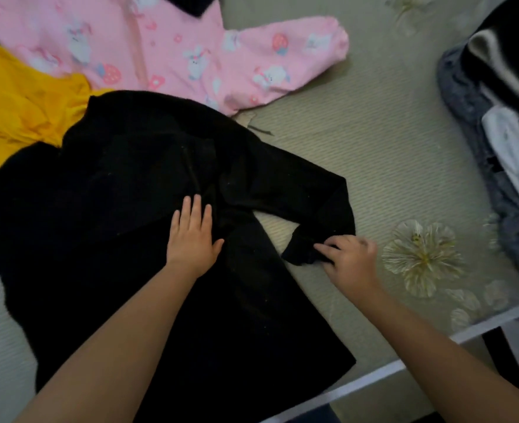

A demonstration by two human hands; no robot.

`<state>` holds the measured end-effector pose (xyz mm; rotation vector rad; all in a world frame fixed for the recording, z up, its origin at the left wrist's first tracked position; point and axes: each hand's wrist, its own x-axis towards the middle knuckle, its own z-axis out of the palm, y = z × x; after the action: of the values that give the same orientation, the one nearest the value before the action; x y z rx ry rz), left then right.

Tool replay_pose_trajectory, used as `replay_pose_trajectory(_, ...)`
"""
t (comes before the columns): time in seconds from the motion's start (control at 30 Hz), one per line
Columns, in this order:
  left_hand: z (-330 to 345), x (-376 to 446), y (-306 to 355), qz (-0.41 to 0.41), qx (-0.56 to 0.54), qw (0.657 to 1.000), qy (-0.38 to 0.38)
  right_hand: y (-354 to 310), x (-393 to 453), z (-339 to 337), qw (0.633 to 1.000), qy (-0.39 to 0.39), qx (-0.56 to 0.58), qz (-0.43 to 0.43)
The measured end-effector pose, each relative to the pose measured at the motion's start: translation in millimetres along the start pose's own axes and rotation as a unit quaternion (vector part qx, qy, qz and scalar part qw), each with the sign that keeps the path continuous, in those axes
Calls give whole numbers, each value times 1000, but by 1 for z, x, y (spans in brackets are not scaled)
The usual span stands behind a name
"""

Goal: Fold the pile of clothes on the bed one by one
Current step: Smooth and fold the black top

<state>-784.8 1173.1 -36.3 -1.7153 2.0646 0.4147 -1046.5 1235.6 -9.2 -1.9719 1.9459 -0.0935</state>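
A black long-sleeved garment [124, 215] lies spread flat on the bed in the middle of the head view. My left hand [192, 236] presses flat on its chest area with straight fingers. Its right sleeve [322, 206] bends out over the sheet and doubles back toward me. My right hand [348, 259] pinches the cuff end of that sleeve low on the sheet. A pink printed garment [166, 47] lies beyond the black one, and a yellow garment [17, 108] lies at the far left, partly under the black one.
The bed sheet [374, 148] is pale green with flower prints. A stack of folded grey, black and white clothes [496, 132] sits at the right edge. The bed's white edge [374, 377] runs diagonally at the lower right, with dark floor beyond.
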Motion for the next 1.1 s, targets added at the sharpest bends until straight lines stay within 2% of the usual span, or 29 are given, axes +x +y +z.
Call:
replay_pose_trajectory(0.03, -2, 0, 1, -1, -1, 1000, -6, 4, 4, -11, 994, 18, 79, 73)
replay_pose_trajectory(0.1, -7, 0, 2, -5, -13, 1000, -19, 10, 12, -31, 947, 45, 252, 192)
replay_pose_trajectory(0.17, -14, -3, 2, 0, -49, 999, -12, 0, 24, -51, 913, 77, 333, 222)
replay_pose_trajectory(0.23, -22, -10, -2, 13, -138, 989, 45, -25, 45, -71, 880, 107, 403, 226)
replay_pose_trajectory(0.33, -38, -36, -25, -1, -287, 945, 153, -74, 82, -93, 848, 182, 449, 214)
replay_pose_trajectory(0.43, -47, -62, -70, -44, -326, 921, 209, -143, 110, -115, 823, 212, 500, 167)
replay_pose_trajectory(0.5, -48, -77, -110, -101, -334, 908, 232, -198, 121, -118, 826, 205, 514, 110)
replay_pose_trajectory(0.6, -43, -105, -176, -190, -378, 869, 256, -287, 121, -100, 865, 182, 467, -14)
replay_pose_trajectory(0.7, -27, -134, -233, -241, -416, 836, 266, -373, 107, -58, 886, 107, 432, -131)
replay_pose_trajectory(0.77, -11, -150, -263, -271, -425, 825, 256, -415, 98, -15, 907, 13, 373, -193)
replay_pose_trajectory(0.83, 8, -158, -287, -288, -426, 824, 240, -435, 87, 34, 936, -118, 220, -248)
replay_pose_trajectory(0.9, 27, -159, -302, -290, -437, 822, 222, -433, 75, 73, 936, -212, 75, -269)
replay_pose_trajectory(1.0, 46, -145, -310, -270, -453, 824, 205, -401, 64, 94, 941, -223, 47, -252)
replay_pose_trajectory(1.1, 48, -114, -305, -244, -454, 833, 203, -359, 68, 77, 960, -140, 11, -241)
